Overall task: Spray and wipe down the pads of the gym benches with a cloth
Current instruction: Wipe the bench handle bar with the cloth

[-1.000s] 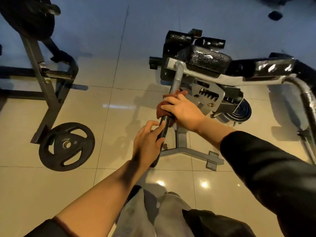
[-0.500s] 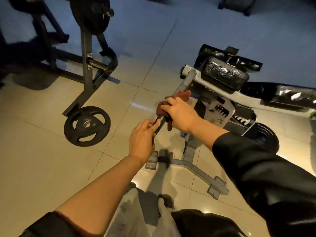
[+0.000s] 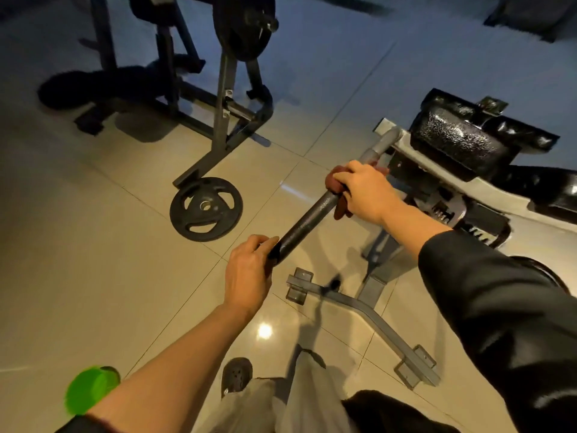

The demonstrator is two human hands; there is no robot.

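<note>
Left hand (image 3: 249,273) nearest, fingers curled round the near, dark end of the handle bar (image 3: 304,226), steadying it. Farther up the same bar, right hand (image 3: 363,192) closed over the reddish-brown cloth (image 3: 338,201), pressing it round the tube where dark grip gives way to bare grey metal. Long axis of the bar running from near-left, at the left hand, up to far-right, toward the bench frame; any further wiping stroke likely along that line, right hand clearly the one placed for it. Just beyond the far end of the bar, black seat pad (image 3: 459,142), glossy and speckled, probably wet with spray, though hard to say for sure. To the right of that, the long back pad (image 3: 549,189), stretching off toward the right edge, its long axis roughly crossways to the bar. Pads closer to the right hand than to the left, up and to the right of the cloth, so a short reach onward from the bar's top. On the tiled floor (image 3: 93,245), left of the bar, a weight plate (image 3: 206,209) leaning at the foot of a rack (image 3: 223,98). At the bottom-left corner, a blurred green object (image 3: 89,390), possibly the spray bottle, beside the left forearm; cannot tell.
</note>
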